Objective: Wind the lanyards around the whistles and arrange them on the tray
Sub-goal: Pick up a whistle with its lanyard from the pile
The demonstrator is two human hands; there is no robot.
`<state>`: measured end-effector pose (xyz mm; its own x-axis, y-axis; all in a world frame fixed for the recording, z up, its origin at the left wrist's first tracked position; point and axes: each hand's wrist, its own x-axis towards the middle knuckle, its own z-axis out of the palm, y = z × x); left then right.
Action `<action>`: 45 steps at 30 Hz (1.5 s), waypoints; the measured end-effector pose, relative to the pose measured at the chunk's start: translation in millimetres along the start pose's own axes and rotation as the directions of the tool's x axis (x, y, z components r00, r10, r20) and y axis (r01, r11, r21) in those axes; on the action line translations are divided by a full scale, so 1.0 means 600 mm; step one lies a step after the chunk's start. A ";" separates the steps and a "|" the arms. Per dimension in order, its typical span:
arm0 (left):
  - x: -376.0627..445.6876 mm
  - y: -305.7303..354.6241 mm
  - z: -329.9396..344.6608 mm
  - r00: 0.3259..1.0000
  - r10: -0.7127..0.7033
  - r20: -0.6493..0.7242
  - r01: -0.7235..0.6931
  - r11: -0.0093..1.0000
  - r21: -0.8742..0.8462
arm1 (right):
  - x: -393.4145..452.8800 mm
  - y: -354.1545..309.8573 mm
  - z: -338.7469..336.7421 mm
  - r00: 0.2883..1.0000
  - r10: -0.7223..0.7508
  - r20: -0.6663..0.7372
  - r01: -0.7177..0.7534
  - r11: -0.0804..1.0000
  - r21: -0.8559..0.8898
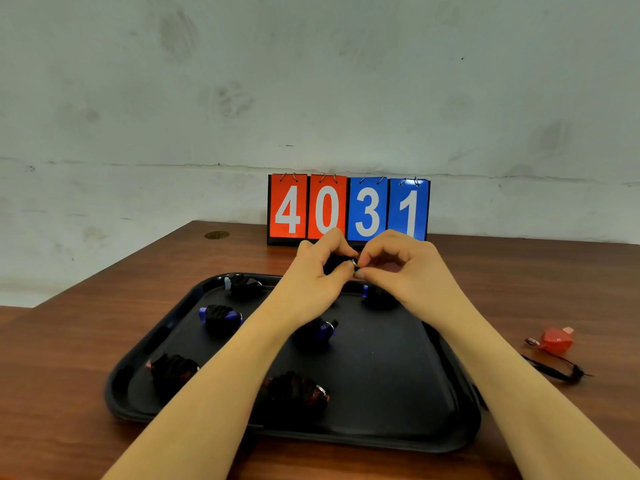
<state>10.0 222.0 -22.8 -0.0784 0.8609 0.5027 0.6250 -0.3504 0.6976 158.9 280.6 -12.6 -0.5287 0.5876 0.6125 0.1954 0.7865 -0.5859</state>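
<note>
Above the far edge of the black tray, my left hand grips a whistle wrapped in black lanyard. My right hand pinches the small metal ring at its end. Several wound whistles lie on the tray: a white one at the far left, blue ones, and red ones near the front. A red whistle with its loose black lanyard lies on the table to the right of the tray.
A flip scoreboard showing 4031 stands at the back of the brown wooden table, against a pale wall. A small round metal cap sits in the tabletop at the far left.
</note>
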 end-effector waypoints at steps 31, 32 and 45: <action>0.006 -0.002 0.009 0.996 -0.094 -0.007 0.091 0.979 -0.184 | -0.002 0.004 0.011 0.981 -0.169 -0.092 0.158 0.981 -0.117; 0.006 -0.002 0.008 0.995 -0.095 -0.010 0.092 0.978 -0.189 | -0.001 0.004 0.011 0.985 -0.152 -0.086 0.144 0.985 -0.098; 0.007 0.002 0.004 0.985 -0.160 -0.068 0.147 0.974 -0.170 | -0.003 -0.002 0.021 0.995 -0.002 -0.103 0.010 0.997 0.076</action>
<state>12.2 225.7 -21.0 -0.2304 0.8787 0.4181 0.4657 -0.2777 0.8403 149.4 276.4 -19.6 -0.4412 0.6026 0.6650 0.1271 0.7755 -0.6184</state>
